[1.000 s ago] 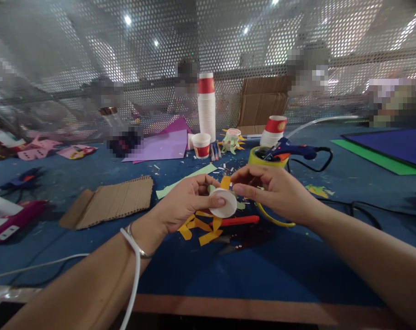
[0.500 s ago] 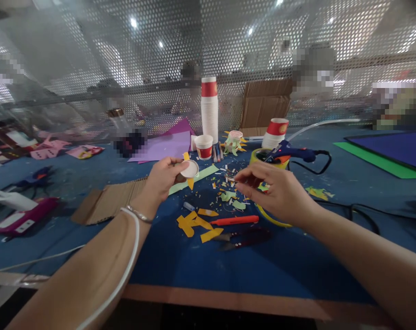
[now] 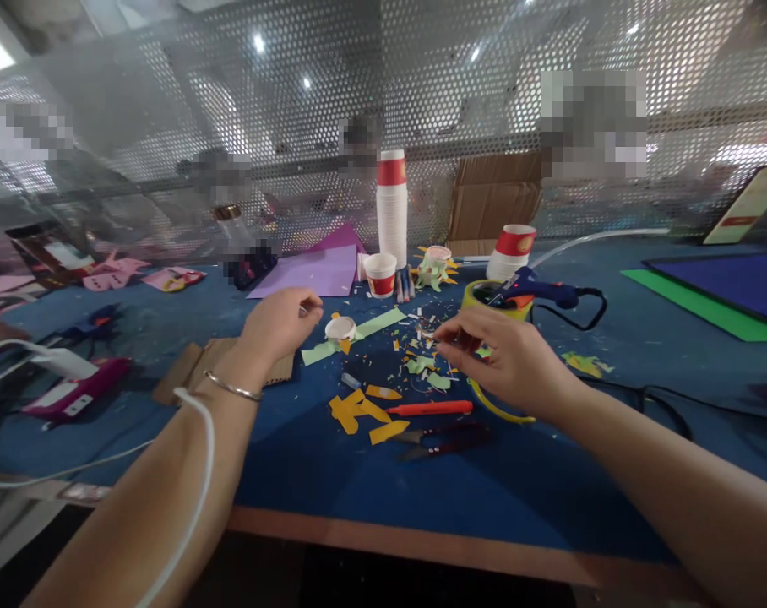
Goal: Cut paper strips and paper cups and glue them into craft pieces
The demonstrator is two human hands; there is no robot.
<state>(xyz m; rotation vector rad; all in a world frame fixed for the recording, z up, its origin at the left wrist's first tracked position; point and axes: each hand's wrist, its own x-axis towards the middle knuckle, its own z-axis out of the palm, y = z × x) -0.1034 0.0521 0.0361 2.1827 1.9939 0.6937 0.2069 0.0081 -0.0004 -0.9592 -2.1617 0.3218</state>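
Observation:
A small white paper cup (image 3: 340,328) with a yellow paper petal (image 3: 345,346) at its near side rests on a pale green paper strip (image 3: 377,324). My left hand (image 3: 280,325) is raised to its left, apart from it, fingers loosely curled and no held object visible. Over the paper scraps (image 3: 421,365), my right hand (image 3: 501,350) has thumb and forefinger brought together; anything between them is too small to make out. Yellow paper pieces (image 3: 356,409), an orange-red marker (image 3: 434,408) and dark thread snips (image 3: 443,441) lie nearer me.
A blue glue gun (image 3: 545,291) sits on a yellow tape roll (image 3: 475,291) at right. Behind stand a tall cup stack (image 3: 392,211), a red-and-white cup (image 3: 381,277) and a petalled cup (image 3: 435,266). Cardboard (image 3: 212,363) and a magenta power strip (image 3: 79,393) lie left.
My left hand has let go of the small white cup, which now rests on the green strip, and has drawn back left. My right hand has hardly moved.

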